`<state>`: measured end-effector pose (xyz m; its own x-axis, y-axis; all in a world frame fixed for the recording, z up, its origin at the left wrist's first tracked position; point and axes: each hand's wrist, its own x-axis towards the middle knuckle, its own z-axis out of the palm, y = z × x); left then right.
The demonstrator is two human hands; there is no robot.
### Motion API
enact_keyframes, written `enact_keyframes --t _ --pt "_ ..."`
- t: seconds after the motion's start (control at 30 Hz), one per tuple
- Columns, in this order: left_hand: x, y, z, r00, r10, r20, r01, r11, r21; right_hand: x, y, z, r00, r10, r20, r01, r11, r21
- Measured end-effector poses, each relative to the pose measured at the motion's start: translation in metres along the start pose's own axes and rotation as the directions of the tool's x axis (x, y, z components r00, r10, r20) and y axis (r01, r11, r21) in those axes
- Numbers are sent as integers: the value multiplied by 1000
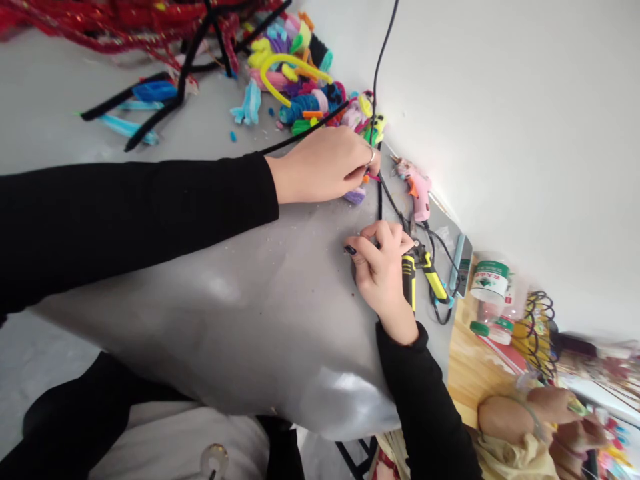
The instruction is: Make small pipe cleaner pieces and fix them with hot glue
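Note:
A black pipe cleaner [380, 201] runs between my two hands. My left hand [325, 163], with a ring on one finger, is closed, its fingertips on the upper part of the strip. Below it, my right hand [380, 263] is closed with bent fingers at the strip's lower end; the exact grip is hidden. Under my left fingers lies a small purple fuzzy piece [355, 195]. Just right of my right hand are pliers with yellow and black handles [436, 277]. A pink glue gun [421, 197] lies beyond, against the wall.
Colourful pipe-cleaner bundles [305, 100] are heaped at the back. Red tinsel strands [125, 30] and longer black stems [187, 60] lie at upper left. A black cord [384, 53] hangs along the wall. A phone [463, 265] and a labelled plastic jar [490, 279] stand at right.

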<state>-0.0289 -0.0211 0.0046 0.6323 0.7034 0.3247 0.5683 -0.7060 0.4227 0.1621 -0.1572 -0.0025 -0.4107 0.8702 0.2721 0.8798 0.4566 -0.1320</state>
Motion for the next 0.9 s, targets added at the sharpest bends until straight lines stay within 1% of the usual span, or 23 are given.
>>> enact_keyframes --t 0.1,0.17,0.23,0.27,0.3,0.33,0.43,0.57,0.67,0.8,0.9 --pt "0 -1 1 1000 17 -13 -17 1000 -8 -2 2 0 1000 -12 -26 13 1000 26" --pt "1 0 1 1000 7 -8 -7 1000 -1 -5 3 -1 992 3 -123 5 998 66" --pt "1 1 0 1000 -4 6 4 1000 4 -7 4 -3 964 41 -261 -7 992 126" --pt "1 2 -1 1000 -9 13 9 1000 6 -8 5 -3 950 58 -308 -12 989 149" --pt "1 2 -2 1000 -14 19 13 1000 8 -8 4 -4 943 67 -325 -16 987 157" --pt "1 3 -3 999 -19 26 19 1000 13 -8 4 -4 947 64 -316 -17 989 149" --pt "1 3 -4 999 -30 36 29 999 19 -6 2 -3 975 35 -219 -18 997 80" --pt "1 2 -1 1000 -11 12 11 1000 -8 -4 0 -3 989 57 -133 -53 998 35" --pt "0 -1 2 1000 1 3 -1 1000 -9 -4 -2 -3 993 53 -107 -51 998 22" --pt "0 -5 5 999 41 -31 -41 999 -20 -3 -3 -1 994 36 -102 -35 999 5" --pt "0 -6 4 999 27 -26 -27 1000 -15 -4 -4 -1 995 22 -96 -21 1000 8"
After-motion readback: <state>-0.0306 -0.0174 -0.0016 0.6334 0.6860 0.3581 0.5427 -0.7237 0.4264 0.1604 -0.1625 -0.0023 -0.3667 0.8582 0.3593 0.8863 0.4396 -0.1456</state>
